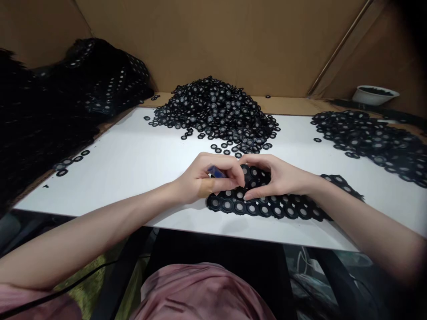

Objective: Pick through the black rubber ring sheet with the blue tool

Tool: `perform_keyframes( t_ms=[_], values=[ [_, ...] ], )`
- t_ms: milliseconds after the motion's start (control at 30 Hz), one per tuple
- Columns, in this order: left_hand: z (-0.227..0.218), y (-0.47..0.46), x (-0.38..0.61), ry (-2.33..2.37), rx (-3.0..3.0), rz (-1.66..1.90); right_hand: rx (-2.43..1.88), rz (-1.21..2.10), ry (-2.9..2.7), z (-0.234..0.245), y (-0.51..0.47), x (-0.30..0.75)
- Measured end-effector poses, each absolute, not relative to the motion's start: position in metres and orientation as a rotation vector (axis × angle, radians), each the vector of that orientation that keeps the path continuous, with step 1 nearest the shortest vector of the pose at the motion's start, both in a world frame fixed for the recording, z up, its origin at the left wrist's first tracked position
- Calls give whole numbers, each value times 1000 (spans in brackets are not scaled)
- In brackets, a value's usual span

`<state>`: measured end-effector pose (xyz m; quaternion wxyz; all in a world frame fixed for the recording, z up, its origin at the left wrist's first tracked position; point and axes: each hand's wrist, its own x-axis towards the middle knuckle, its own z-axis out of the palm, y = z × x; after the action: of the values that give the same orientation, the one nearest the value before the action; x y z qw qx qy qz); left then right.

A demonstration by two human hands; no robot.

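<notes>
Dozens of grey-centred rings [227, 205] fill the black sheet [337, 180].

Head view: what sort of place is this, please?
Probably a small workshop bench for hand work: a pile of black rings on a white board, a black sheet of rings, cardboard walls behind.

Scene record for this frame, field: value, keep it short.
left hand: pinches small blue object, fingertips at ring sheet
right hand: grips ring sheet's raised part, fingertips meet left hand's
ring sheet: black, on white table, near edge
loose rings: centre pile behind hands; right pile
far left: heap of black punched sheets
far right: white bowl
</notes>
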<state>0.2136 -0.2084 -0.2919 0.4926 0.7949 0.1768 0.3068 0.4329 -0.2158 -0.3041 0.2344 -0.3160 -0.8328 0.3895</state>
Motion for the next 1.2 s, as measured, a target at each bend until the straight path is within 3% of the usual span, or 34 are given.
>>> perform_keyframes(
  t_ms=[500,1200],
  values=[
    [-293,-208,213,392,2210,971,-1004,715,-2199,-306,-214,438],
    [-287,-203,211,407,1974,744,-896,780,-2244,-299,-217,432]
  ],
)
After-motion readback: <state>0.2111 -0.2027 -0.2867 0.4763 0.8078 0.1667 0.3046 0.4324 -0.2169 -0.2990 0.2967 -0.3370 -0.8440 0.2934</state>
